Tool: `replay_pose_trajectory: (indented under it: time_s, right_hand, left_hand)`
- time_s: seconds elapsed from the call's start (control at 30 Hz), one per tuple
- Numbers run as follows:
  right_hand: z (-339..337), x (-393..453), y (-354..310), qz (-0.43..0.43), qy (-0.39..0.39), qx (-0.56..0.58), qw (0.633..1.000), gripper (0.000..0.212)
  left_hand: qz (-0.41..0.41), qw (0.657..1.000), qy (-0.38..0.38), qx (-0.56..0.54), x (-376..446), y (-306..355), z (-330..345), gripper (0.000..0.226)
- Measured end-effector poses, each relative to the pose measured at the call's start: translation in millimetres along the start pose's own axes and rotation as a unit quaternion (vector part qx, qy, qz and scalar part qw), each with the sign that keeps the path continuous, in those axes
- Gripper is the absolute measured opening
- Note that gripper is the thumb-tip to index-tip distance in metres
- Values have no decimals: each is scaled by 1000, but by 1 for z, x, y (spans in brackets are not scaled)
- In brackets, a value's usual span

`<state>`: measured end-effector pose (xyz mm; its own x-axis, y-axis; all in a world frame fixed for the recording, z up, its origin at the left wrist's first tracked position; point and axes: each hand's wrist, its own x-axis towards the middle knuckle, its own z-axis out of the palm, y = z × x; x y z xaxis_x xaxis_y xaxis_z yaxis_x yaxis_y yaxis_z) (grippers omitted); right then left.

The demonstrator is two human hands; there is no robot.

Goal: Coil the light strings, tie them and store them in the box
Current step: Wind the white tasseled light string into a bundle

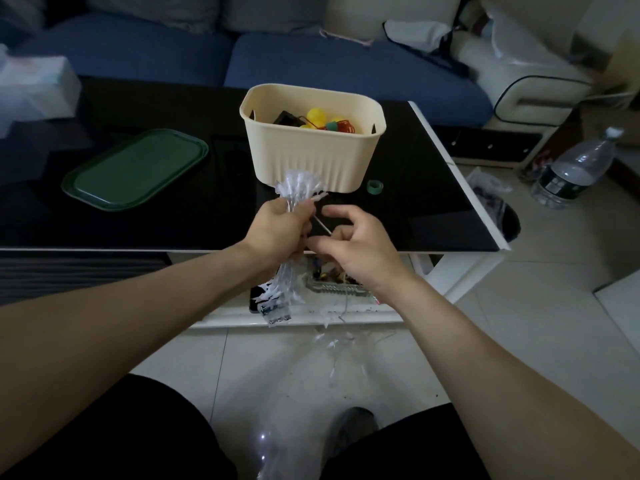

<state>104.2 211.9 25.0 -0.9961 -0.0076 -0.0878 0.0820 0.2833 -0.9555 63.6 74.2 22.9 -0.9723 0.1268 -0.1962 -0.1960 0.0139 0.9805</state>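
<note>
Left hand (pixel 277 230) is wrapped tight around the middle of a bundle of clear light string (pixel 294 202), with frilly white ends sticking out above and below the fist. Right hand (pixel 360 244) is pinching a thin strand (pixel 322 226) that runs straight across to the bundle, so I'd guess this is the wrap-or-tie bit. All of it is held in the air just in front of the black table (pixel 433 202), below the cream box (pixel 311 147).

What could go wrong: there's a loose tail (pixel 332 344) dangling down toward the floor between the knees, and if it catches on the table's lower shelf or a shoe, a tug could pull loops out of the bundle. The strand is thin too, so it could slip out of the pinch and the wrap goes slack. Pull too hard and the frilly bits probably tangle.

Count: 1 box, already holding 1 coiled string with yellow balls (pixel 317 117). 1 green lid (pixel 135 168) lying off to the left. 1 small green tape roll (pixel 374 187) right beside the box. 1 plastic bottle (pixel 575 171) on the floor.
</note>
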Motion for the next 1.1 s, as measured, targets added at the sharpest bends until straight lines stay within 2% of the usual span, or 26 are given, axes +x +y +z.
replay_pose_trajectory:
  time_s: [0.1,0.13,0.2,0.27,0.33,0.43,0.5,0.57,0.67,0.73,0.93,1.1]
  right_hand:
    - [-3,2,3,-27,18,-64,997,13]
    - [-5,1,3,-33,17,-82,996,15]
    - [-9,0,2,-32,-4,-91,995,35]
    - [-14,-1,0,-13,-40,-92,995,45]
    - [-20,1,2,30,-98,-84,991,46]
    - [-30,0,11,130,-221,13,966,38]
    - [-35,-1,19,178,-257,35,949,43]
    - [-40,0,26,208,-254,29,944,43]
    - [-45,3,33,237,-217,-18,947,24]
    - [-52,5,36,238,-194,-50,950,20]
    - [-72,4,44,207,-156,-68,963,14]
    - [-66,6,33,123,-100,-53,986,9]
  left_hand:
    - [2,999,6,-36,2,4,-2,29]
    - [0,999,14,-46,2,6,-3,29]
    - [-9,996,26,-80,0,10,-4,28]
    - [-27,992,14,-126,1,13,-6,28]
    - [-52,984,-5,-168,-1,17,-8,27]
    - [-60,974,-24,-216,-1,21,-13,28]
    - [-57,970,-29,-233,-1,24,-15,28]
    - [-52,968,-36,-245,1,25,-16,27]
    - [-42,973,-33,-225,6,24,-20,30]
    - [-44,978,-15,-205,8,22,-22,33]
    - [-70,980,60,-175,12,16,-24,31]
    - [-83,976,129,-157,12,15,-21,22]
